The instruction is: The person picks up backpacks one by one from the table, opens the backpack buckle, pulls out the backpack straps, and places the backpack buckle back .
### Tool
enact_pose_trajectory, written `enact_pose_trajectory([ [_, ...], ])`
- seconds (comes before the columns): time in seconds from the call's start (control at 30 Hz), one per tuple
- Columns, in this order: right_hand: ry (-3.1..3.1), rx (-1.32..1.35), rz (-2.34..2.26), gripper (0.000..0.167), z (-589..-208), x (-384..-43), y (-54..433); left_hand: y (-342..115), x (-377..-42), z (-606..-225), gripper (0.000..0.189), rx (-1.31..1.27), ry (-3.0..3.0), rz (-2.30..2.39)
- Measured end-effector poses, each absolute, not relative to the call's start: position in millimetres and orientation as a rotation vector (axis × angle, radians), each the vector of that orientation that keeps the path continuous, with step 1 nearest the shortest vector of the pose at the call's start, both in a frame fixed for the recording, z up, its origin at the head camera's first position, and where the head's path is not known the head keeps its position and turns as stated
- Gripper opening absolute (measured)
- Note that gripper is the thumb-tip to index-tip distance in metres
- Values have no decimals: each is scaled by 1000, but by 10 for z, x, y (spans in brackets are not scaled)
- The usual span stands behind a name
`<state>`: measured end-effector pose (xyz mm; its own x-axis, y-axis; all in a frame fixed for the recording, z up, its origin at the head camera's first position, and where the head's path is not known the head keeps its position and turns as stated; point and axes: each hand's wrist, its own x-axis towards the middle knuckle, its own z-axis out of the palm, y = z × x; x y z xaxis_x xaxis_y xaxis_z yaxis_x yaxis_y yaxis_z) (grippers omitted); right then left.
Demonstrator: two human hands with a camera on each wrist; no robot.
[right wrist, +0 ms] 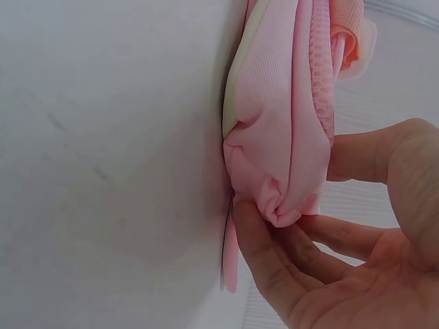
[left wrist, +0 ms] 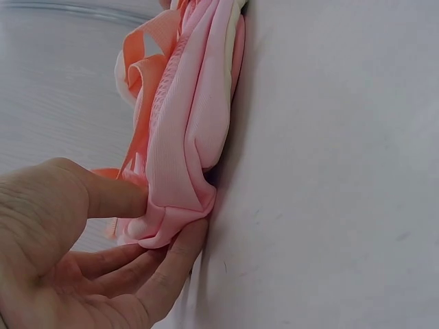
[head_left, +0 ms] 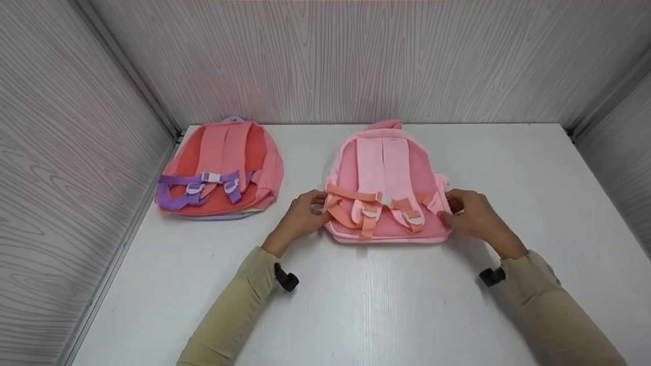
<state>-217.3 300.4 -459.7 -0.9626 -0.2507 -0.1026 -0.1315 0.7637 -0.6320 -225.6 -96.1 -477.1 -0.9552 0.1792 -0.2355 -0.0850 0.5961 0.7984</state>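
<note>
A light pink backpack (head_left: 384, 165) lies on the white table with its shoulder straps facing up. Orange webbing (head_left: 351, 193) and pale buckles cross its lower half. My left hand (head_left: 305, 213) grips the bag's lower left side; in the left wrist view, the thumb presses one face of the backpack (left wrist: 182, 144) and the fingers curl under its corner. On the opposite side my right hand (head_left: 470, 213) holds the lower right edge. The right wrist view has the thumb partly hidden behind the backpack (right wrist: 274, 116), with fingertips tucked beneath the gathered fabric.
To the left, a coral-red backpack (head_left: 226, 152) with purple webbing (head_left: 175, 180) also lies straps up, near the table's back left corner. Wood-grain panels (head_left: 330, 61) rise behind and at both sides of the white table (head_left: 376, 305).
</note>
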Motion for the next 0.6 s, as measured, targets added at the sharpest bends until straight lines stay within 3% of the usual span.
enact_pose_trajectory([
  [0.6,2796,-441,-1080,34,-4682,-2181,2777,-1298,-2217,-4749,57,103,2532,1317],
])
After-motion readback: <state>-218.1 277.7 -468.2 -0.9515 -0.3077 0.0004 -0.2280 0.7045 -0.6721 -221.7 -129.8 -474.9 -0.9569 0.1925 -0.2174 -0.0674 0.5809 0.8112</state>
